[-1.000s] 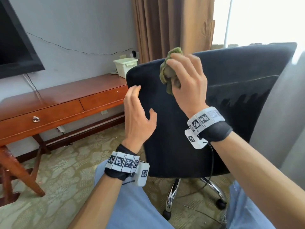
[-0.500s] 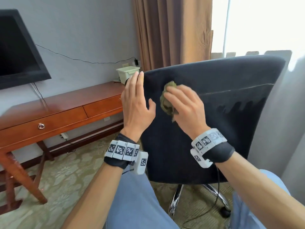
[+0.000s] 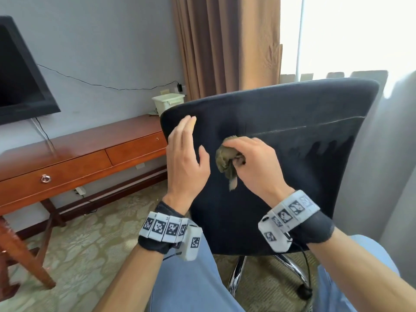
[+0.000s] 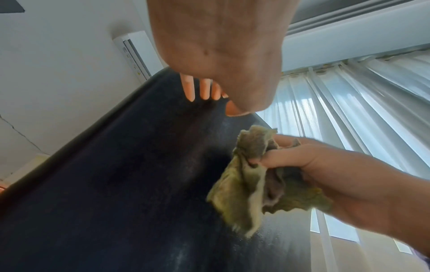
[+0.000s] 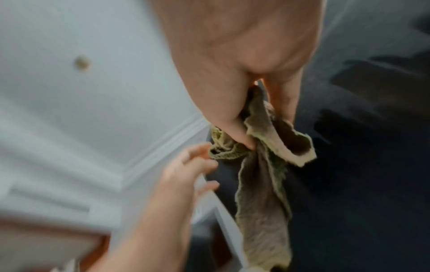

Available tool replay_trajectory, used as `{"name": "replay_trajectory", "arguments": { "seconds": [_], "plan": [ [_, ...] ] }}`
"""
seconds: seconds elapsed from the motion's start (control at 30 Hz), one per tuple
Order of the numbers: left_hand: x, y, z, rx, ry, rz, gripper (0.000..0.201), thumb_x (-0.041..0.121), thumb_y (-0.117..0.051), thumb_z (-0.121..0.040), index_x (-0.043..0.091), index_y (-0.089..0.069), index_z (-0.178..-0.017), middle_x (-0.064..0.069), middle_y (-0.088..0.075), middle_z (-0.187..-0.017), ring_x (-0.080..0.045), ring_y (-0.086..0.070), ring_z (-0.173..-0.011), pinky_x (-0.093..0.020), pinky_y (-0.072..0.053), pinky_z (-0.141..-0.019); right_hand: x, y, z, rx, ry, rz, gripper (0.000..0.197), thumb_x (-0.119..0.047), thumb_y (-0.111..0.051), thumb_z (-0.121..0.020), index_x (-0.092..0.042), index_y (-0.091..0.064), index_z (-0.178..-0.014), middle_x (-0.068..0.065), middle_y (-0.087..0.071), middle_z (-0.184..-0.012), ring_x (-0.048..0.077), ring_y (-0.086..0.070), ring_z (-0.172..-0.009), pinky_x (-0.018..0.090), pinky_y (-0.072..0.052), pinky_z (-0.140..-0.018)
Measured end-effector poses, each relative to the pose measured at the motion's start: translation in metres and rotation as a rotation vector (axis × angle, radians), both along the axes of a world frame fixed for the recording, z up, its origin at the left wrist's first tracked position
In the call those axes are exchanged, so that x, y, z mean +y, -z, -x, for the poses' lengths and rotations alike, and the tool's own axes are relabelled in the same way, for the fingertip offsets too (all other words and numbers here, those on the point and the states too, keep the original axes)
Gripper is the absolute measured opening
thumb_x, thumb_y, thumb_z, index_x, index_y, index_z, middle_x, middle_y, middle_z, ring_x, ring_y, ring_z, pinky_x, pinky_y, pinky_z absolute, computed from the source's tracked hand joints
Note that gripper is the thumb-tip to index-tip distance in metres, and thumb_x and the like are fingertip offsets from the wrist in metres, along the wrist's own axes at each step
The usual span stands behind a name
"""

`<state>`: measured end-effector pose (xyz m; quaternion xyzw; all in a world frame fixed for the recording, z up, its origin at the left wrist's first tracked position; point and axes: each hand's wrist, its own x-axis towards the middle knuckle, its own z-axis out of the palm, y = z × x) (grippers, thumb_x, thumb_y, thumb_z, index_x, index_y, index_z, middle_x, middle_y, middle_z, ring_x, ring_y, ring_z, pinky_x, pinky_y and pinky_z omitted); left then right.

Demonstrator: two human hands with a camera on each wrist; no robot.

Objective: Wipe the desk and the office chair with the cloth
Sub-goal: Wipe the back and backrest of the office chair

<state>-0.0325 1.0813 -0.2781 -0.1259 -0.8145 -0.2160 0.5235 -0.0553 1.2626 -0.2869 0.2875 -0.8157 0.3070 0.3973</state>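
Observation:
The dark blue office chair point(image 3: 281, 136) faces me with its backrest tilted toward me. My right hand point(image 3: 252, 163) grips a crumpled olive-green cloth point(image 3: 226, 162) and presses it against the middle of the backrest point(image 4: 116, 184). In the wrist views the cloth point(image 4: 246, 184) point(image 5: 263, 184) hangs bunched from thumb and fingers. My left hand point(image 3: 186, 154) lies with straight fingers point(image 4: 193, 88) on the backrest's left edge, near the top corner. The wooden desk point(image 3: 78, 154) stands at the left along the wall.
A white plastic bin point(image 3: 167, 102) sits at the desk's far end by the brown curtain point(image 3: 225, 46). A black screen point(image 3: 20, 73) hangs on the wall above the desk. Chrome chair legs point(image 3: 238, 273) and castors stand on patterned carpet point(image 3: 90, 248) between my knees.
My right hand has wiped the cloth down from the backrest's top edge to its middle. My left hand rose along the left edge, then stayed near the top corner.

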Motion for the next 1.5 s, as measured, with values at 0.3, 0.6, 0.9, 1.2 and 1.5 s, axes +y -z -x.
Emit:
{"name": "replay_trajectory", "arguments": {
  "seconds": [0.3,0.6,0.9,1.2,1.5],
  "plan": [
    [0.007,0.009,-0.014,-0.579,0.385,0.321,0.094,0.053,-0.084,-0.079,0.03,-0.035,-0.156,0.016,-0.043,-0.153,-0.001,-0.037,-0.143,-0.037,-0.036,-0.12,0.031,-0.003,0.001,-0.802,-0.321,0.568,0.026,-0.006,-0.084,-0.08,-0.022,-0.077,-0.099,0.004,-0.078,-0.087,0.021,-0.076,-0.083,0.039,-0.062,-0.074],
    [0.007,0.023,-0.005,-0.402,0.267,0.319,0.073,0.053,-0.079,-0.076,0.022,-0.057,-0.138,0.008,-0.064,-0.129,-0.011,-0.057,-0.119,-0.04,-0.048,-0.1,0.037,0.003,-0.007,-1.093,-0.658,0.602,0.037,-0.009,-0.07,-0.096,-0.018,-0.064,-0.131,0.014,-0.075,-0.114,0.03,-0.074,-0.105,0.045,-0.061,-0.087],
    [-0.005,0.027,-0.001,-0.367,0.213,0.095,0.048,0.051,-0.079,-0.079,0.024,-0.07,-0.118,0.011,-0.068,-0.1,-0.009,-0.062,-0.092,-0.04,-0.055,-0.085,0.03,0.015,-0.021,-0.636,-0.399,0.2,0.048,-0.034,-0.079,-0.089,-0.023,-0.062,-0.132,-0.011,-0.072,-0.119,0.004,-0.069,-0.111,0.032,-0.058,-0.097],
    [0.001,0.026,-0.007,-0.236,0.103,0.394,0.049,0.04,-0.075,-0.082,0.005,-0.069,-0.117,-0.005,-0.069,-0.102,-0.022,-0.059,-0.095,-0.04,-0.05,-0.085,0.023,0.011,-0.022,-0.506,-0.264,0.037,0.055,-0.05,-0.082,-0.08,-0.031,-0.066,-0.129,-0.018,-0.072,-0.111,0.0,-0.068,-0.103,0.033,-0.058,-0.091],
    [-0.003,0.022,-0.015,-0.403,0.269,0.426,0.085,0.057,-0.083,-0.076,0.014,-0.055,-0.143,0.005,-0.063,-0.125,-0.009,-0.056,-0.107,-0.036,-0.05,-0.097,0.035,0.015,-0.023,-0.459,-0.218,0.202,0.03,-0.02,-0.081,-0.085,-0.029,-0.074,-0.112,-0.017,-0.075,-0.099,0.0,-0.071,-0.093,0.029,-0.06,-0.085]
  ]
}}
